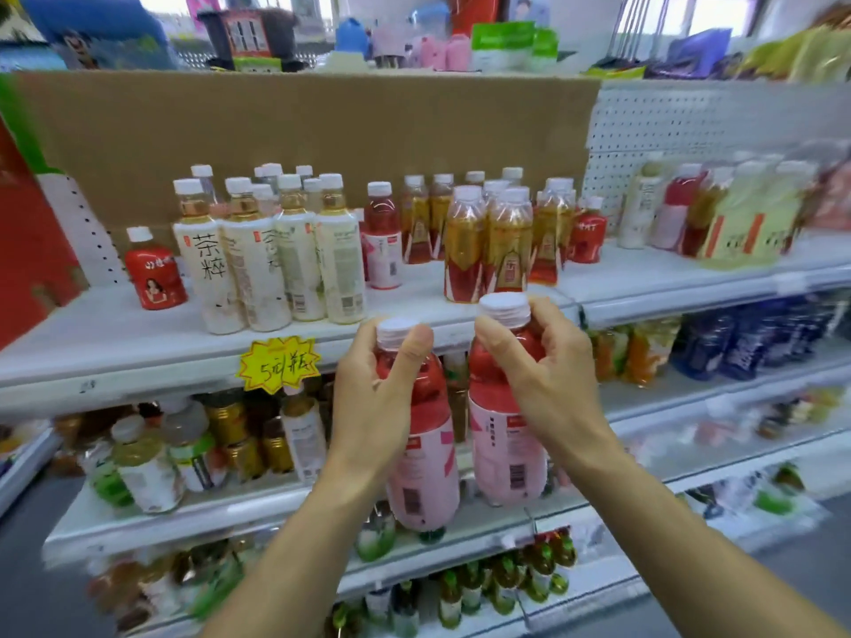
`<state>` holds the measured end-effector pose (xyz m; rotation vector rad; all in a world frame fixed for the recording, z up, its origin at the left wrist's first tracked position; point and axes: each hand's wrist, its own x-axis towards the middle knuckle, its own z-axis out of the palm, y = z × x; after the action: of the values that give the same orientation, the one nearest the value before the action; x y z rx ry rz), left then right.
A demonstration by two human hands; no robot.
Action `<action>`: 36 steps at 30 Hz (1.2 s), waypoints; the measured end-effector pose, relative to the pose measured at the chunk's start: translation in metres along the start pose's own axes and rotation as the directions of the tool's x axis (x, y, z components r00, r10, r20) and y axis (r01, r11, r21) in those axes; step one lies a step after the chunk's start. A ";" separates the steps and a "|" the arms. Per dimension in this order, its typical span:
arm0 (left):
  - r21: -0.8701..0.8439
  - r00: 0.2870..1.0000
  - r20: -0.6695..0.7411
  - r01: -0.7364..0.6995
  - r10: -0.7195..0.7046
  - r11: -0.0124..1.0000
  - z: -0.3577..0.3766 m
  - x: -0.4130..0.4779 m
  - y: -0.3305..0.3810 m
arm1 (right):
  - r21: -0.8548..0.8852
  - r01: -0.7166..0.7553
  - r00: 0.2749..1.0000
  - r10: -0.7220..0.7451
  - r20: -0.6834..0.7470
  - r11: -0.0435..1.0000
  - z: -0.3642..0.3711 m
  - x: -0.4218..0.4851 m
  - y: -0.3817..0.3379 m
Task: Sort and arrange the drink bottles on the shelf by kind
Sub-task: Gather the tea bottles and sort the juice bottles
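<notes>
Cream-label tea bottles stand at left on the white upper shelf, amber tea bottles at centre. In front of the shelf edge, side by side, the left pink-label bottle is gripped at the neck by the left hand, the right pink-label bottle by the right hand. A yellow price tag hangs on that edge.

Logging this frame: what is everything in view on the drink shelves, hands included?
left held bottle: one, pink label, red drink, in front of upper shelf
right held bottle: one, same colours, beside it
shelved pink-label bottle: one, upper shelf, centre
cream-label tea bottles: several, upper shelf, left
amber tea bottles: several, red-gold labels, centre-right
small red bottle: one, far left
price tag: one, yellow, shelf edge
lower-shelf drinks: many, mixed, blurred
left hand: grips left held bottle near the cap
right hand: grips right held bottle near the cap
</notes>
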<state>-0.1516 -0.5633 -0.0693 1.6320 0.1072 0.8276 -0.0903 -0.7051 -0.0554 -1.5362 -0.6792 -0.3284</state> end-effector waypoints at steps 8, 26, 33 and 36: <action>-0.025 0.997 0.053 0.055 -0.054 0.998 0.122 -0.010 0.003 | -0.029 -0.040 0.999 0.040 0.002 0.999 -0.121 0.022 0.032; -0.077 0.983 0.179 -0.022 0.036 0.997 0.320 0.122 -0.025 | -0.008 -0.014 0.997 0.013 -0.078 1.000 -0.250 0.178 0.138; -0.144 0.982 0.175 -0.049 0.074 0.988 0.392 0.179 -0.028 | 0.073 0.017 0.996 -0.011 -0.094 0.997 -0.299 0.236 0.164; -0.168 0.978 0.193 -0.042 0.075 0.985 0.423 0.194 -0.028 | 0.068 0.043 0.996 -0.038 -0.085 0.997 -0.321 0.256 0.175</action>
<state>0.2400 -0.8086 -0.0081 1.5592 -0.1473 0.6945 0.2764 -0.9556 -0.0130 -1.4363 -0.6504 -0.3933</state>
